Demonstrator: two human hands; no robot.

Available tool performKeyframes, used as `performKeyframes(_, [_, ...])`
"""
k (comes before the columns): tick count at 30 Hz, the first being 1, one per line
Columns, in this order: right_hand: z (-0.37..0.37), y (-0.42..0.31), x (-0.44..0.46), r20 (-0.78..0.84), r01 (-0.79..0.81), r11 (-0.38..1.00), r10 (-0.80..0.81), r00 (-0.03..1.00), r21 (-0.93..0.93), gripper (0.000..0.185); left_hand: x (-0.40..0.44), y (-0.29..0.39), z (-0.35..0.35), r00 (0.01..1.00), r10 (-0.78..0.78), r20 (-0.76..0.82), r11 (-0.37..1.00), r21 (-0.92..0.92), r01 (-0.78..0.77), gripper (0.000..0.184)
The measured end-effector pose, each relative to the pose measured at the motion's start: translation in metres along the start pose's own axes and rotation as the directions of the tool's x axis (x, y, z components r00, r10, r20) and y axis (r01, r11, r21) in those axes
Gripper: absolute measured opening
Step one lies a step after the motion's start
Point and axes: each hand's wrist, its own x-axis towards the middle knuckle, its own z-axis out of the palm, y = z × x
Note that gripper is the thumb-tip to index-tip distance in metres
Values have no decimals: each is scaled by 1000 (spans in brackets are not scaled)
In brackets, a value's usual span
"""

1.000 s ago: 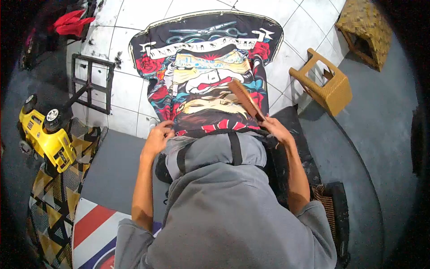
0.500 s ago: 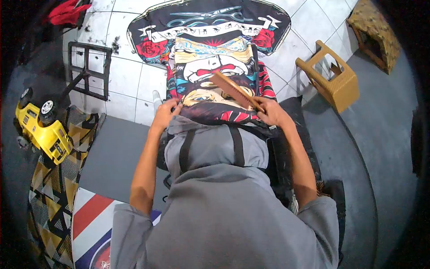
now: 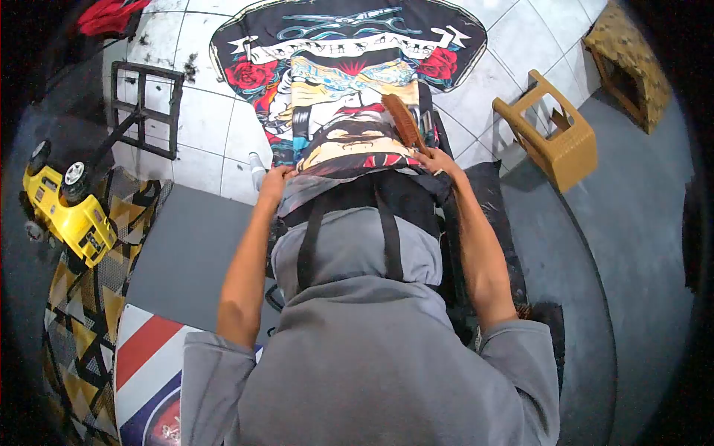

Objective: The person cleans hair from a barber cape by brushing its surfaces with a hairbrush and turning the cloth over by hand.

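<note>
The patterned cape is black-bordered and creased, with printed scissors, red roses and pale lettering at its broad, rounded far end. Its long axis runs away from the person, whose left hand, fingers curled nearly closed, grips its near left corner. The right hand, also nearly closed, holds the handle of the brown brush at the cape's near right corner; the brush's long axis slants, bristled end pointing far and leftward.
</note>
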Motion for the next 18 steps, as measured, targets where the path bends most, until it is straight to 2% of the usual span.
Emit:
performKeyframes(1, [-3, 1, 4, 12, -17, 999, 16, 1000, 48, 43, 0, 7, -4, 997, -81, -16, 994, 67, 82, 22])
performKeyframes(3, [-6, 2, 7, 34, -55, 988, 51, 998, 147, 38, 3, 7, -7, 995, -91, -51, 994, 49, 93, 19])
performKeyframes(4, [-6, 2, 8, 20, 0, 969, -5, 1000, 245, 30, 5, 10, -9, 993, -91, -72, 995, 40, 94, 17])
performKeyframes(7, [-12, 2, 19, -91, -11, 1000, 10, 996, -13, 28, 4, 37, -25, 981, -16, -191, 999, 27, 22, 13])
performKeyframes(8, [-11, 0, 21, -204, -5, 1000, 0, 979, -26, 26, 4, 46, -33, 950, 72, -303, 996, 77, -51, 12])
performKeyframes(10, [-21, -39, -2, -446, 66, 998, -70, 892, -24, 25, 7, 67, -53, 817, 270, -510, 960, 201, -192, 9])
performKeyframes(11, [-32, -65, -19, -562, 109, 993, -109, 820, -34, 25, 10, 79, -65, 776, 266, -572, 964, 158, -214, 9])
performKeyframes(12, [-46, -91, -35, -603, 130, 991, -120, 789, -27, 22, 10, 90, -78, 730, 257, -634, 964, 115, -239, 8])
performKeyframes(13, [-56, -101, -39, -670, 221, 973, -121, 732, 65, 21, 4, 109, -95, 679, 243, -693, 960, 74, -269, 8])
performKeyframes(15, [-73, -117, -47, -780, 418, 880, -95, 618, 225, 20, -16, 148, -132, 549, 312, -775, 921, 106, -375, 7])
performKeyframes(17, [-106, -160, -91, -848, 537, 828, -160, 505, 163, 22, -34, 180, -163, 438, 362, -823, 867, 125, -482, 7])
performKeyframes(18, [-121, -179, -114, -850, 559, 811, -163, 501, 174, 22, -40, 191, -178, 317, 470, -824, 828, 288, -481, 7])
